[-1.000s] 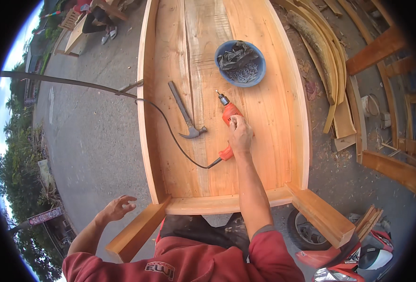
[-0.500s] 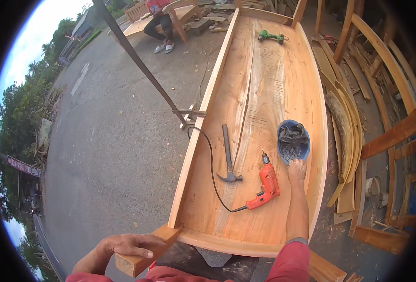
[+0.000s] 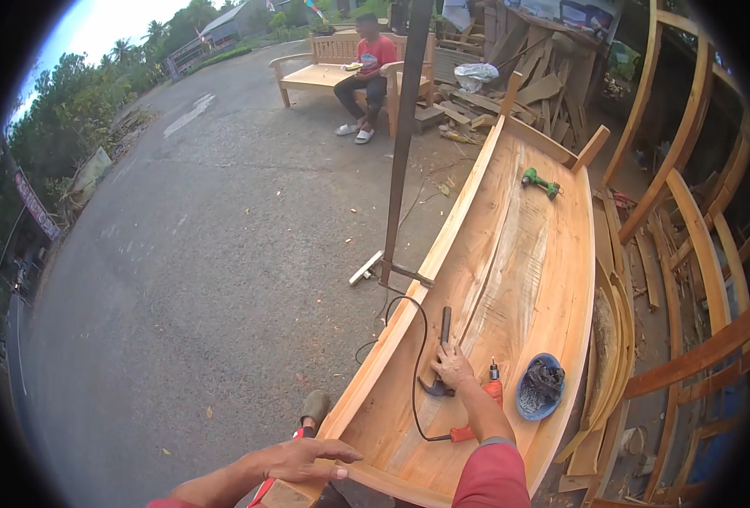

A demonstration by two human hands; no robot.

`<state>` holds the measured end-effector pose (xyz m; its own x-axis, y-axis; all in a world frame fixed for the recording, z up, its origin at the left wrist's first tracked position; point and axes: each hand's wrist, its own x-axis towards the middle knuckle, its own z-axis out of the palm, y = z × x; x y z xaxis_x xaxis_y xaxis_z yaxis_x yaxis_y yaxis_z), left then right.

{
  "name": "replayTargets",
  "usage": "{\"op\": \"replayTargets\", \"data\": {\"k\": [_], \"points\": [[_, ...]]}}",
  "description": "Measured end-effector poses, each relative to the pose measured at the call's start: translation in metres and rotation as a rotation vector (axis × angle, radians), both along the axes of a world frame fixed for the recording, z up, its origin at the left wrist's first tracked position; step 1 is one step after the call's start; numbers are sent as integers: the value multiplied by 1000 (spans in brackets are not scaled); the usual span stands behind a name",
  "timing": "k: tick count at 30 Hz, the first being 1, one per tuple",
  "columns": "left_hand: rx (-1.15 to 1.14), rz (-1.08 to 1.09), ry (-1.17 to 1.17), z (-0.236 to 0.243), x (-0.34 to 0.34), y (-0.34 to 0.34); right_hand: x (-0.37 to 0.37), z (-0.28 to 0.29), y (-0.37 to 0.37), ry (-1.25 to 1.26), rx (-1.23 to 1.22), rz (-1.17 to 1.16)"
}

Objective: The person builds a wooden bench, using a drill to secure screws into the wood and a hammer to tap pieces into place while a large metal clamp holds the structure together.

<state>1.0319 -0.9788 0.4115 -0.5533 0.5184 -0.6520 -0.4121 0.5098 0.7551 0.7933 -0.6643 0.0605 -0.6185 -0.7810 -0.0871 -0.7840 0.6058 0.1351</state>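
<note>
My right hand is over the hammer inside the wooden bed-like frame, fingers apart across its handle. My left hand lies open on the near-left wooden corner. An orange corded drill lies just right of my right hand, partly hidden by that arm. A blue bowl of nails and dark plastic sits to its right, and a green cordless drill lies at the far end.
A dark upright pole stands against the frame's left side. A seated person occupies a wooden bench on the pavement. Scrap wood is piled behind; curved boards and wooden frames crowd the right.
My right hand moved from the orange drill to the bowl, then left to the hammer. The bowl sits nearer than at first. My left hand came onto the corner. The view has tilted up.
</note>
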Motion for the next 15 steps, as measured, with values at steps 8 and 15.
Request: {"op": "replayTargets", "data": {"k": [8,15], "points": [[256,-85,61,-8,-17,-8,11,77,25,-296,510,-391],[197,84,117,-22,-3,-16,270,240,-12,-387,-283,-1453]]}}
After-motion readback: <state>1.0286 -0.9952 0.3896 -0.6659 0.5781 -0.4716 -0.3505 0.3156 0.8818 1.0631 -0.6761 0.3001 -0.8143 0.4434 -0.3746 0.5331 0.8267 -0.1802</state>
